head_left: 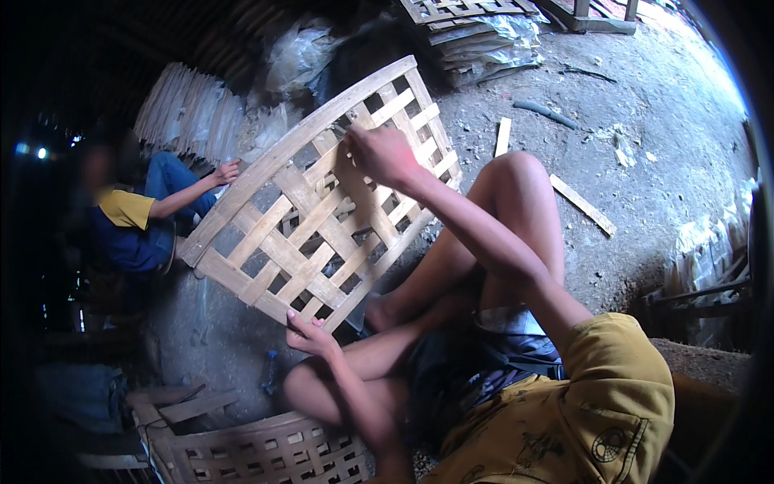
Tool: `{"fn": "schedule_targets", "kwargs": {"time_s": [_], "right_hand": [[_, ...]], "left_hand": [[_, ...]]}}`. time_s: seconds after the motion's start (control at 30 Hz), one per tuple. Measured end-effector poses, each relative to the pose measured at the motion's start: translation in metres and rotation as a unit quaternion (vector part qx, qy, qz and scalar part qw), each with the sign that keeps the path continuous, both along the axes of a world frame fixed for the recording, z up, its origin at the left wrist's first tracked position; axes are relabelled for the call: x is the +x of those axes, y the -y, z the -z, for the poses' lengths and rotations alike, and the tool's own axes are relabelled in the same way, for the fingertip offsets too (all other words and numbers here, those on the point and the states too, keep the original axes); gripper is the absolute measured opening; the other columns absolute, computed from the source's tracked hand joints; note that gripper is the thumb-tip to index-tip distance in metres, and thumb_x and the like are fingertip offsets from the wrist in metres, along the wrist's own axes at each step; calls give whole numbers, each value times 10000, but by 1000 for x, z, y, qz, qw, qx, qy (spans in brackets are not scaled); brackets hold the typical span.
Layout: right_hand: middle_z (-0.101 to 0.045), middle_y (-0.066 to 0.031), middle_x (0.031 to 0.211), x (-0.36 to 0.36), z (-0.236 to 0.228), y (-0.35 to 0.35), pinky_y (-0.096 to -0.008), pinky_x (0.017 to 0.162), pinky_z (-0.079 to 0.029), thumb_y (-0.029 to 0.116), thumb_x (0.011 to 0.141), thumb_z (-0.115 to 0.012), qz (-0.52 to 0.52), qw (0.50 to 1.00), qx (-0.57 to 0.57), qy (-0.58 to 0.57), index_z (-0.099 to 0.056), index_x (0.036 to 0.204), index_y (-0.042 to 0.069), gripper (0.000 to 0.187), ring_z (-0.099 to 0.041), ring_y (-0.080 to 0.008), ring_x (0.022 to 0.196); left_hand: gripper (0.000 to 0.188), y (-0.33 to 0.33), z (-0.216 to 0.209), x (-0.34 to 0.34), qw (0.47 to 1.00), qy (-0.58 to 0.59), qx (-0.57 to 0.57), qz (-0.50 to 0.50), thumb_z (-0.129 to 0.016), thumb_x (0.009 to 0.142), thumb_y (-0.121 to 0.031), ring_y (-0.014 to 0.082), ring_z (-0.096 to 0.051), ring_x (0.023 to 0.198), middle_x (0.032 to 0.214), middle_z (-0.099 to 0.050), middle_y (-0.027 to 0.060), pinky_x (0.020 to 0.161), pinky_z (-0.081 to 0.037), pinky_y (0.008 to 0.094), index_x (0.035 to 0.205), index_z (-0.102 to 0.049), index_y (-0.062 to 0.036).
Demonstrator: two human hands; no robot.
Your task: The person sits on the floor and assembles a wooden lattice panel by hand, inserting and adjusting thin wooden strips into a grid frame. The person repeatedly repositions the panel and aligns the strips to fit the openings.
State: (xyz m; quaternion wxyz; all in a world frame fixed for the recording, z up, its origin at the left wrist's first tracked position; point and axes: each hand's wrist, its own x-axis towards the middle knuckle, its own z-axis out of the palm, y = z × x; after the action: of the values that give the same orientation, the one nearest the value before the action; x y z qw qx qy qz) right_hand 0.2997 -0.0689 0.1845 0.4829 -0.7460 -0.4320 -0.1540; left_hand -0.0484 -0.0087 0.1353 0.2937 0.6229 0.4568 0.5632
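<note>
A woven bamboo lattice panel [310, 218] with a thick pale border stands tilted in front of my bent legs. My left hand [313, 335] pinches its near lower edge, the thumb on top of the rim. Over the upper part of the weave, my right hand [381, 153] is closed in a fist against the slats. A small tip pokes out beside its fingers, and what it grips is hidden by the hand. A wide bamboo strip [364, 198] runs through the weave just below that hand.
Another woven bamboo piece [266, 456] lies at the lower left. Across the panel sits a person in a yellow-sleeved shirt [129, 210]. Stacked sheets [189, 113] and plastic-wrapped bundles [492, 44] stand behind. Wood strips [582, 206] and a dark tube [546, 114] lie on the dirt floor.
</note>
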Motion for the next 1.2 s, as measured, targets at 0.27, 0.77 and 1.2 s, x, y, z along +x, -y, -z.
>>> {"fn": "schedule_targets", "kwargs": {"time_s": [0.27, 0.77, 1.2], "right_hand": [[-674, -205, 694, 43, 0, 23, -550, 649, -540, 307, 1007, -578, 106, 986, 17, -126, -639, 872, 54, 293, -692, -427, 690], [-603, -200, 612, -15, -15, 0, -488, 556, -466, 255, 1028, -575, -26, 985, 110, -134, -619, 882, 39, 264, -617, -410, 569], [-569, -209, 591, -27, -21, 9, -519, 581, -461, 247, 1031, -579, -49, 988, 126, -79, -580, 856, 55, 260, -604, -422, 566]], "left_hand": [[572, 1, -2, -1, 1000, 1, -3, -1, -571, 1061, -355, 133, -434, 439, 528, -490, 51, 412, -403, 271, 703, -591, 90], [571, 0, -2, -2, 1000, 5, -6, 5, -572, 1060, -348, 134, -435, 438, 521, -474, 49, 411, -409, 273, 678, -574, 77], [554, -5, 1, -5, 1000, 0, 12, 9, -567, 1057, -323, 138, -446, 436, 534, -490, 62, 399, -408, 277, 696, -582, 97]]}}
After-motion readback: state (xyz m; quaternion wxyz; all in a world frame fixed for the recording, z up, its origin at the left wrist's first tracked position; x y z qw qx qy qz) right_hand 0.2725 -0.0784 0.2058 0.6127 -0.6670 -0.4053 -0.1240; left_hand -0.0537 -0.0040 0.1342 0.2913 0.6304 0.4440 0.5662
